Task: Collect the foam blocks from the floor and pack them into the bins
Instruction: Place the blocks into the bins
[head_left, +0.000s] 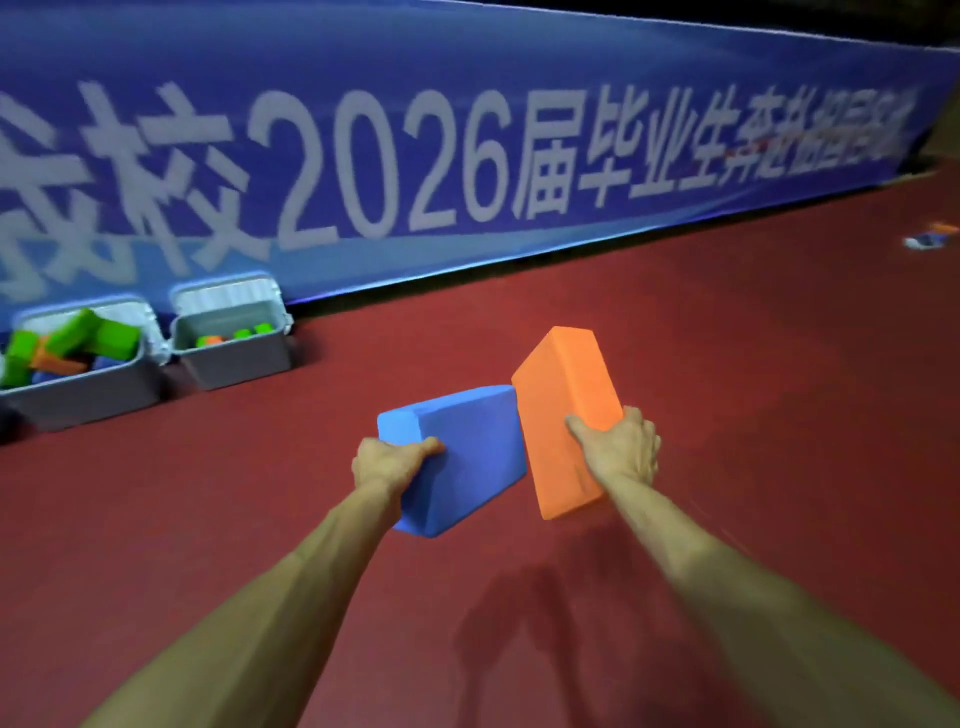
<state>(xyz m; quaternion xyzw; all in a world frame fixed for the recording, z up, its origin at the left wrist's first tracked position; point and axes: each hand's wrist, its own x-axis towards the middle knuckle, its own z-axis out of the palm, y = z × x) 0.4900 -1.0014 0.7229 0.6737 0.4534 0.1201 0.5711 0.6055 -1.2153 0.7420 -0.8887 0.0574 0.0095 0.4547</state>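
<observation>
Left hand (387, 462) grips the blue block (462, 457); right hand (621, 447) grips the orange block (563, 410). Blocks touch, above the floor (727, 364).

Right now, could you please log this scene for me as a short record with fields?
left hand: grips blue block
right hand: grips orange block
near bin: piled with green, orange, blue blocks
far bin: few green and orange pieces, low inside
floor: red; blurred items far right
backdrop: blue banner behind bins
</observation>
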